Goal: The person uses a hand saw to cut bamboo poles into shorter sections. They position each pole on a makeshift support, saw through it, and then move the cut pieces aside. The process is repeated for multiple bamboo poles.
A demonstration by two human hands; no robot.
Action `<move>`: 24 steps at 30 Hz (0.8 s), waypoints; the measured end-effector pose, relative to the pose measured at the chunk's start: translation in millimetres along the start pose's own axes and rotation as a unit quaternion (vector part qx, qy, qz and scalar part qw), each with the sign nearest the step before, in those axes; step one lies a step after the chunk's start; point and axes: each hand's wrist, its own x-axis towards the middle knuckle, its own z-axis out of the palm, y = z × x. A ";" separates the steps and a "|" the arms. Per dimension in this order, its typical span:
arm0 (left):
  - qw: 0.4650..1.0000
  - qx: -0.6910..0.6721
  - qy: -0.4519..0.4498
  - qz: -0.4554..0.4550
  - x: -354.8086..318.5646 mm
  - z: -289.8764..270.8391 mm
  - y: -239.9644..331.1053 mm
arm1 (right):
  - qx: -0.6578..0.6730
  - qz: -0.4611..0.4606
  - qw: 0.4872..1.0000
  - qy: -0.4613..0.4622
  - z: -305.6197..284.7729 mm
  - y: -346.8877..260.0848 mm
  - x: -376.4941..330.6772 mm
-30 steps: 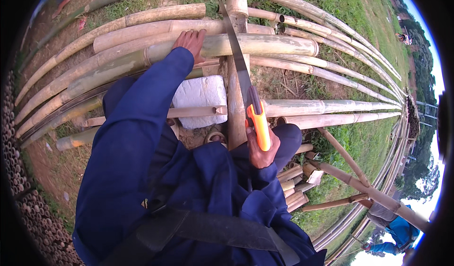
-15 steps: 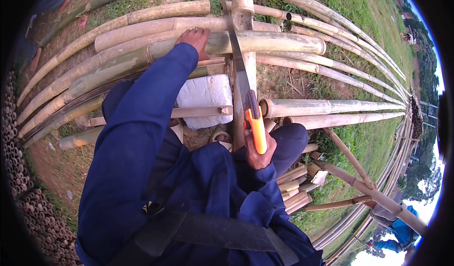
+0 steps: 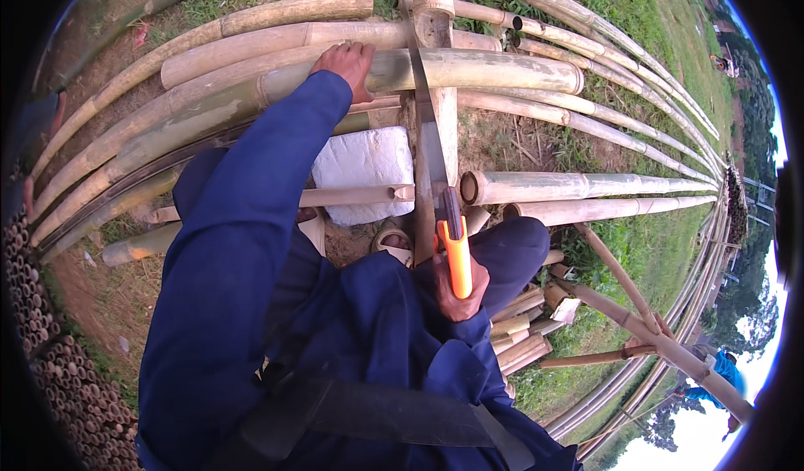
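Observation:
My right hand (image 3: 459, 293) is closed around the orange handle (image 3: 456, 257) of a hand saw. The saw's long dark blade (image 3: 432, 132) points away from me and lies across a thick bamboo pole (image 3: 494, 70). Left of the blade, my left hand (image 3: 347, 67) grips that same pole from above, fingers curled over its far side. Beneath the pole, near the blade, stands an upright-looking wooden support with a notched top (image 3: 433, 10). How deep the blade sits in the bamboo cannot be made out.
More bamboo poles (image 3: 276, 12) lie beside the held one. A pale block (image 3: 365, 165) rests before my feet. Cut pieces (image 3: 521, 350) are piled by my right knee. Stacked bamboo ends (image 3: 79, 396) line the left; a person in blue (image 3: 722, 379) is at far right.
The saw and my right hand have come a little toward me, the blade still across the pole. My left hand keeps its grip. Another person's limbs at the far left have shifted nearer.

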 end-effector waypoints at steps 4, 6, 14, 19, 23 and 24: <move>1.000 -0.006 -0.010 -0.004 -0.6 0.1 3.8 | 0.006 -0.004 1.000 -0.013 0.3 5.2 30.4; 1.000 -0.001 0.018 -0.001 -0.1 1.8 0.5 | 0.038 0.010 0.999 -0.008 8.5 6.3 43.3; 0.999 -0.001 -0.041 -0.019 4.0 -9.9 2.8 | 0.004 0.002 1.000 -0.005 -10.1 14.9 1.8; 1.000 0.006 -0.003 -0.005 2.7 -4.9 -0.4 | -0.020 -0.027 0.999 0.012 -6.3 7.2 18.5; 1.000 0.001 -0.024 -0.014 3.9 -9.1 3.5 | -0.025 -0.002 1.000 -0.017 -11.6 15.8 10.2; 0.999 0.000 -0.030 -0.020 4.1 -10.0 2.8 | -0.026 -0.009 1.000 -0.012 -11.6 14.9 9.0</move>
